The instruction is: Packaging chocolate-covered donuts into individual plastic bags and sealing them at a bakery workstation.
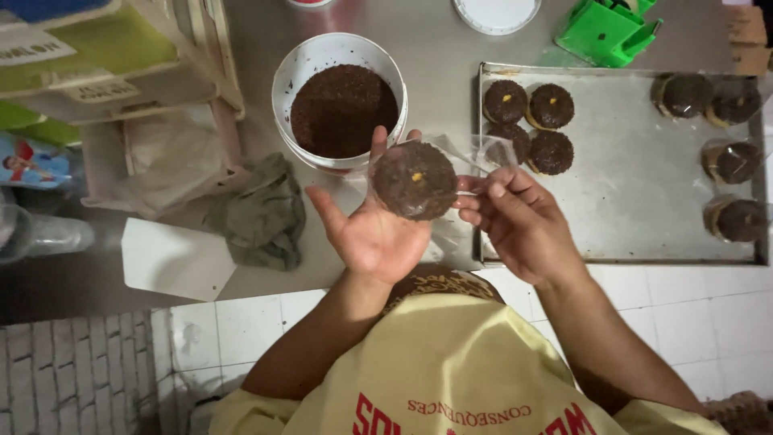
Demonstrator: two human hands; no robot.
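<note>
Now both hands: left [374, 234] cradles a chocolate doughnut [414, 180], right [515, 216] pinches its clear wrapper [475, 153]

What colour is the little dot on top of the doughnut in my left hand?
Yellow-orange, on the dark brown doughnut in the left hand; head view.

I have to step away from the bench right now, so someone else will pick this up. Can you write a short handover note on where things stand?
Left hand: palm up, holding a chocolate-crumb doughnut inside a clear plastic bag.
Right hand: fingers pinching the bag's open side.
Metal tray: four unwrapped doughnuts at its left end, four bagged doughnuts at its right end.
White tub of chocolate crumbs sits behind the hands; a grey cloth lies to the left.
Done: four bagged, a fifth going into its bag.
Left: finish this one, then the four bare ones.
</note>
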